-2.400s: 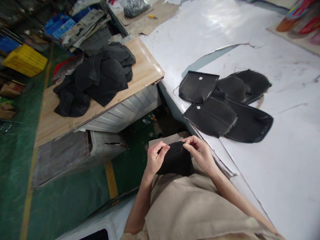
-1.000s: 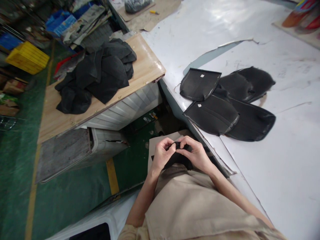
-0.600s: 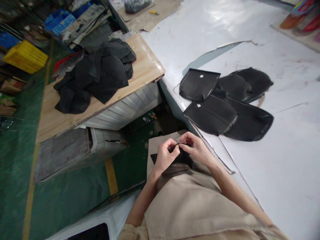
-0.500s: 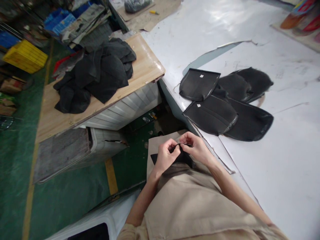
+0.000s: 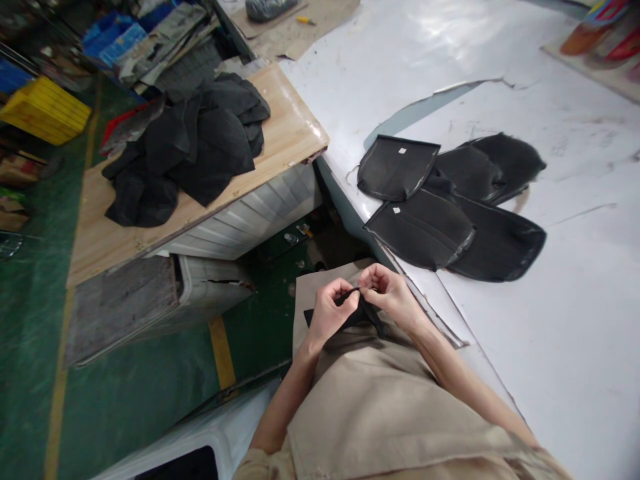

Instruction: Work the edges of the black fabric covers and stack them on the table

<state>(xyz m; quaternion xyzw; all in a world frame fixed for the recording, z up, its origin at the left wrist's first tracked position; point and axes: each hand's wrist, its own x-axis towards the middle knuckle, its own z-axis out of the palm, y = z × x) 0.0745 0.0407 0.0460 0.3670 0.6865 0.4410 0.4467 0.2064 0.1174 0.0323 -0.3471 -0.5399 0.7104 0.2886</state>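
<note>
Two hands: the left hand (image 5: 334, 310) and right hand (image 5: 390, 293) nearly meet below the centre of the frame, both pinching the edge of a small, soft-looking black fabric piece (image 5: 369, 313), thumbs against curled forefingers.
Black fabric piece: lower middle of the frame, over the lap of a plain beige cloth apron (image 5: 380, 400); one corner shows beyond the left hand. What sits exactly between the fingertips is too small to tell.
Edge work: this looks like fine fingertip work, best done with one pinch as an anchor and the other making small moves; a lightly taut edge should help, while a hard tug could pucker it.
Forearms: bare, rising from the lower left and lower right of the frame and slanting inward to the shared grip; the right one runs beside the broad white-covered surface (image 5: 575, 300).
Black, round-ended flat pieces (image 5: 420, 230): overlapping on that surface, right of centre, apart from the hands.
</note>
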